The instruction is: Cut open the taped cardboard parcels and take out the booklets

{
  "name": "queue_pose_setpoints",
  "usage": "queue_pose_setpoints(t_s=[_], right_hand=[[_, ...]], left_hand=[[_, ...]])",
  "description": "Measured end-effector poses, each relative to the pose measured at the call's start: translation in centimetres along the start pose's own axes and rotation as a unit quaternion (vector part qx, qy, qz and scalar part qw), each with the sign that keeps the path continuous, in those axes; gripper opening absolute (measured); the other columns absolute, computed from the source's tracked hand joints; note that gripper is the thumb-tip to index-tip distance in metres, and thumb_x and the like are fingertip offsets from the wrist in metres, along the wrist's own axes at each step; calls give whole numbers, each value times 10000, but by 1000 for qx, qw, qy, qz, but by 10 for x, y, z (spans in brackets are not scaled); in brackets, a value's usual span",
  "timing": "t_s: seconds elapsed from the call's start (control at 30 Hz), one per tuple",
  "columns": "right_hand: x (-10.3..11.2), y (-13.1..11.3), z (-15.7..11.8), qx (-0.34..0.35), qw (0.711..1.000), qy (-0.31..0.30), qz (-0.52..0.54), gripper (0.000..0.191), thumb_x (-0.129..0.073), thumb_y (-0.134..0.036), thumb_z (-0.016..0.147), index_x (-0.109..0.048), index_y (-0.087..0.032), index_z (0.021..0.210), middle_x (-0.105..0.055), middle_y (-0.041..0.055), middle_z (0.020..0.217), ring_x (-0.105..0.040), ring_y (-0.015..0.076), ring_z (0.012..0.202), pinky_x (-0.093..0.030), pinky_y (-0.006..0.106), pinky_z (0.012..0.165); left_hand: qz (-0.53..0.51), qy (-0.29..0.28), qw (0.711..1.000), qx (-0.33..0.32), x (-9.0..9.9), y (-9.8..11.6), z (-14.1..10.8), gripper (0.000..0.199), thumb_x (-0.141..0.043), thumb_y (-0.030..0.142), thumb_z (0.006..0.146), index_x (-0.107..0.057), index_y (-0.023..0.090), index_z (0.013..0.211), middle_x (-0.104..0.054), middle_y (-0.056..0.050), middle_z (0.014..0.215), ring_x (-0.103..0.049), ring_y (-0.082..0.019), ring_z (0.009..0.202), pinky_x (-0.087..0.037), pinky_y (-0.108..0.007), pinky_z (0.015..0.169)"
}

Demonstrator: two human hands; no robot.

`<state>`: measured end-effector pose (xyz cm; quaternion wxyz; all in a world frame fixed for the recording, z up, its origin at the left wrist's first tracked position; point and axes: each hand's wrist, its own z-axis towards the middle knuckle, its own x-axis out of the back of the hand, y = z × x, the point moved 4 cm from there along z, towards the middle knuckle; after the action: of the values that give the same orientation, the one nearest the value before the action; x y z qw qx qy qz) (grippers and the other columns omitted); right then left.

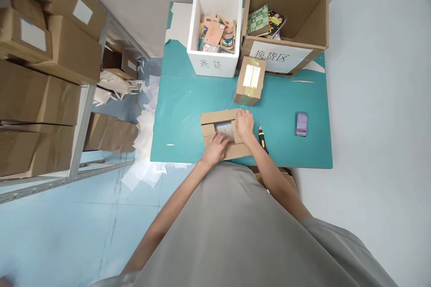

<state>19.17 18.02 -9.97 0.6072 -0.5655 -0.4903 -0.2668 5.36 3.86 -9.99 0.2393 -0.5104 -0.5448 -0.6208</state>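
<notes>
On the table in front of me lies a small cardboard box [220, 117], its flaps folded outward around a pale, greyish item [224, 130] inside. My left hand [215, 149] reaches over the near-left side, fingers bent and closed on the box at its opening. At the far right corner, my right hand [244, 125] has curled fingers gripping the flap. Both palms face down, so the fingertips are partly hidden. Just right of my right wrist, a black and yellow utility knife [262, 139] rests on the table.
A taped carton [249, 81] stands on the green table [188, 94], before a white foam box [213, 63] of booklets and a large cardboard box [286, 56] with books. A phone [301, 124] lies right. Shelves of cartons [67, 49] and loose papers [144, 143] are left.
</notes>
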Motion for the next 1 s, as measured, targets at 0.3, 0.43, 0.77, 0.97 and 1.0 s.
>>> queue_pose_setpoints(t_s=[0.3,0.43,0.77,0.97,1.0], right_hand=[[-28,-24,-60,161,970,-130,-132,406,-525,-34,970,-735,-218,1265,-732,141,1132,-567,326,1149,-448,444,962],[-8,-13,-75,166,979,-60,-102,446,-486,-37,989,-699,-219,1338,-698,162,1238,-558,328,1125,-461,460,960],[14,69,-101,-13,979,142,147,353,-468,-171,977,-727,-195,1215,-616,137,1212,-592,278,1134,-509,465,1028],[2,57,-125,-50,977,163,132,349,-467,-202,969,-727,-227,1200,-591,132,1233,-565,281,1136,-505,480,1021],[2,56,-125,-53,977,163,128,352,-465,-202,967,-723,-226,1205,-589,131,1237,-563,280,1139,-507,480,1021]], left_hand=[[105,-63,992,32,-3,-7,22,343,-461,73,996,-759,127,1158,-736,-160,1030,-678,-302,1130,-275,-563,1320],[94,4,995,24,22,-12,-5,333,-489,99,1001,-737,172,1210,-729,-147,1134,-601,-316,1295,-278,-579,1317],[-5,94,976,197,39,-55,-53,225,-573,336,1045,-714,230,1184,-710,-112,1330,-617,-328,1254,-297,-625,1269],[17,-2,990,140,18,-37,-6,516,-653,249,969,-590,151,1471,-566,-191,1562,-528,-379,1395,-478,-504,1115],[25,-12,991,129,15,-33,6,578,-669,229,950,-553,142,1509,-543,-205,1581,-520,-382,1408,-471,-508,1123]])
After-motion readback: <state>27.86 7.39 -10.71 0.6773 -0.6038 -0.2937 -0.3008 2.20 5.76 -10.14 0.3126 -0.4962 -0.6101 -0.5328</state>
